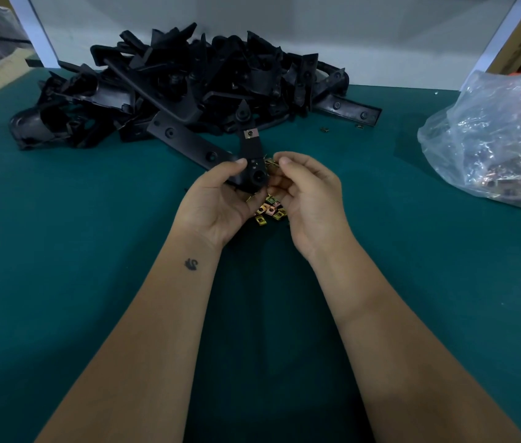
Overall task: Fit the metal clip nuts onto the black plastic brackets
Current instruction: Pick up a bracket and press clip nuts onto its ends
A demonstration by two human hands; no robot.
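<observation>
Left hand point(217, 199) grips a black bracket point(252, 161) by its near end, thumb on top, with the bracket pointing away toward 12 o'clock. Right hand point(304, 193) is just beside it at 3 o'clock, fingers curled in and pinching what looks like a brass-coloured clip nut point(271, 162) against the bracket's right edge; it's mostly hidden by the fingertips, so I can't tell if it's seated yet. Far tip of the held bracket already carries one fitted clip nut point(250, 133), so my read is this piece is half done, second nut going on now. Directly under the hands, toward 6 o'clock, is a small heap of loose clip nuts point(268, 211) on the green table point(61, 251), within easy reach. Out at 11 to 12 o'clock sits a big pile of black brackets point(173, 87), near the hands at its closest strip and running back to the white panel. Can't tell which of those are finished; most show no brass, so I'd judge the bulk of the job remains. At 2 o'clock, well apart from the hands, is a clear plastic bag point(495, 139) holding many more nuts. Two stray nuts point(325, 129) lie on the table between pile and bag, roughly 1 o'clock.
</observation>
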